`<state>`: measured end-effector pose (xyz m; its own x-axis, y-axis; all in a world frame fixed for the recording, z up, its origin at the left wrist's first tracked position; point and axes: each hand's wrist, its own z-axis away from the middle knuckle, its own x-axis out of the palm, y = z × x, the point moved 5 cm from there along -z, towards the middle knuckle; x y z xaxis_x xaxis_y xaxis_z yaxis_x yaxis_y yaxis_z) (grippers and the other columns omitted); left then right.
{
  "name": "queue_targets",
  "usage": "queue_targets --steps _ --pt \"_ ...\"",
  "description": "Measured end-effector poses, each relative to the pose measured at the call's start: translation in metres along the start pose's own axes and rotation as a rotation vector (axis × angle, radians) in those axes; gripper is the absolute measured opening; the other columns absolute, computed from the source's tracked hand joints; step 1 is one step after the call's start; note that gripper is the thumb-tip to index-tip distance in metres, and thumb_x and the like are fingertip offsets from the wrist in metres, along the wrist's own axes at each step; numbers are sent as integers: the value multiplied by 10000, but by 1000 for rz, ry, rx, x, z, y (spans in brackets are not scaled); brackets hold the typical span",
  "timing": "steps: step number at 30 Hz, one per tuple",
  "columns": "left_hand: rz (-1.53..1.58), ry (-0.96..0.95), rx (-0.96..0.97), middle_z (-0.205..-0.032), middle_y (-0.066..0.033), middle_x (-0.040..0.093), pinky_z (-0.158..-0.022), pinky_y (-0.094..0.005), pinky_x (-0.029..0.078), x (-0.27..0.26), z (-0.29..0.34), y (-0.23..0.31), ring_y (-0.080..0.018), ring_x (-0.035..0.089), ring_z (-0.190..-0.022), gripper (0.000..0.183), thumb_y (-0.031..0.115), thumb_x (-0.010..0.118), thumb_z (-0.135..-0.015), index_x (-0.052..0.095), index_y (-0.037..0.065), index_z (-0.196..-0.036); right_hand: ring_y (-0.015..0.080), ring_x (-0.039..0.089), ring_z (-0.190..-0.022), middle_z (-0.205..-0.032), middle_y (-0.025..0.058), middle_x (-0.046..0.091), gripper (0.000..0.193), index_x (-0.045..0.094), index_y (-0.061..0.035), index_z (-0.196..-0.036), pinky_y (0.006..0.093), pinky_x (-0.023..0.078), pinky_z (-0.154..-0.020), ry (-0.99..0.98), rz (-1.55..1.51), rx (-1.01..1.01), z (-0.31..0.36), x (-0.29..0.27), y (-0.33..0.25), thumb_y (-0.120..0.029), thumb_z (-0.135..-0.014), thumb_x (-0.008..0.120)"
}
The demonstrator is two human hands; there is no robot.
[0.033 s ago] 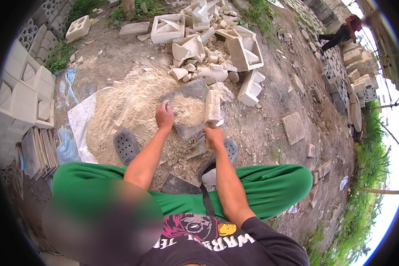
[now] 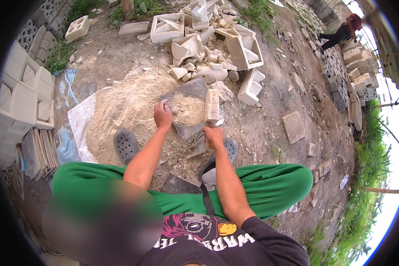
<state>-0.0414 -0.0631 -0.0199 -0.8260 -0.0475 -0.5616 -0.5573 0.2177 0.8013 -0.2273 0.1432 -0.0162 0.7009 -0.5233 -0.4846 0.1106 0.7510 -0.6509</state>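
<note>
My right hand [image 2: 213, 136] is closed around the handle of a pale wooden mallet [image 2: 212, 105], its worn, dusty head held just right of a dark grey slab [image 2: 195, 85]. On that slab lies a small heap of crushed, cream-coloured rubble [image 2: 189, 111]. At the heap's left edge is my left hand [image 2: 163, 115], its fingers curled in; whatever they may hold is hidden. A wide spread of pale crushed powder [image 2: 119, 106] covers the ground to the left, partly over a white sheet [image 2: 80, 126].
Broken cream blocks [image 2: 188, 48] are piled beyond the slab. Stacked moulded blocks [image 2: 22, 104] and upright thin boards [image 2: 42, 146] stand at the left. A flat stone [image 2: 293, 127] lies on the dirt to the right. Another person [image 2: 341, 33] is at the far right.
</note>
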Motion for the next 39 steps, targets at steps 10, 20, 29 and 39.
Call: queue_targets --steps 10,20,29,39 --pt "-207 -316 127 -1020 -120 685 -898 -430 503 11 23 12 -323 620 -1009 252 255 607 -889 741 122 -1056 220 619 -468 -588 112 612 224 628 61 -700 362 510 -432 -11 -118 9 -3 8 3 -139 -725 727" --pt "-142 -389 194 -1038 -138 694 -898 -432 505 26 29 28 -331 626 -1018 245 242 593 -918 737 107 -1063 219 621 -468 -600 111 632 237 652 56 -717 362 512 -454 -16 -55 11 -2 8 1 -168 -733 727" --pt "-90 -476 -102 -924 -161 737 -789 -436 547 35 17 40 -333 706 -867 238 278 682 -873 764 93 -999 218 645 -488 -587 107 638 260 671 54 -737 355 515 -473 27 -17 -44 1 3 -10 -199 -724 731" --pt "19 -445 -213 -958 -133 750 -797 -392 549 39 10 13 -302 719 -885 255 269 671 -883 759 86 -1038 215 681 -550 -647 139 696 309 712 37 -782 366 539 -575 -40 -41 -309 45 3 -105 -267 -731 733"
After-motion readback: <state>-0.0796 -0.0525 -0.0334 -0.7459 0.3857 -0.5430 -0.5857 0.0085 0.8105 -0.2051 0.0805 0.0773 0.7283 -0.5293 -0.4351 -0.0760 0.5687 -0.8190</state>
